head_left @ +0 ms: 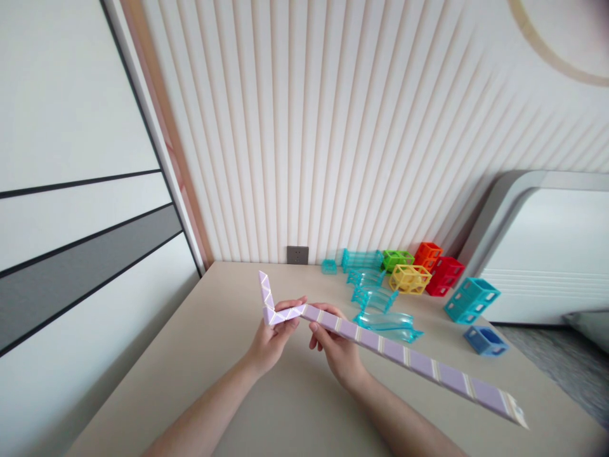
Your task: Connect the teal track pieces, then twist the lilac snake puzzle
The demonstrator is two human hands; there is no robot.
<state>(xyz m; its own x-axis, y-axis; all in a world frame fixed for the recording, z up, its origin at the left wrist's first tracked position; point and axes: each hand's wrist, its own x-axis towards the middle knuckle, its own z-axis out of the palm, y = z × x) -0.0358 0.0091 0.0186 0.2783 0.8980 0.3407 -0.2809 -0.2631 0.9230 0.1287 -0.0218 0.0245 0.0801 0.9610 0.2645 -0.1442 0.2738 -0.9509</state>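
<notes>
A purple and white snake puzzle (pixel 394 351) of linked wedges is held up over the table in both hands. My left hand (pixel 273 339) is closed round its short part, where the chain bends and one end points upward. Just right of it, my right hand (pixel 340 349) grips the puzzle near another bend, thumb in front and fingers partly hidden behind. From there the long straight part slants down to the right, its tip near the lower right of the view.
On the beige table (pixel 204 355), clear teal track pieces (pixel 375 297) lie to the right. Behind them are green (pixel 397 259), yellow (pixel 409 279), orange (pixel 427 254) and red blocks (pixel 445 276). A teal block (pixel 472 299) and a blue block (pixel 486 341) stand near the right edge. A ribbed wall (pixel 304 127) borders the back.
</notes>
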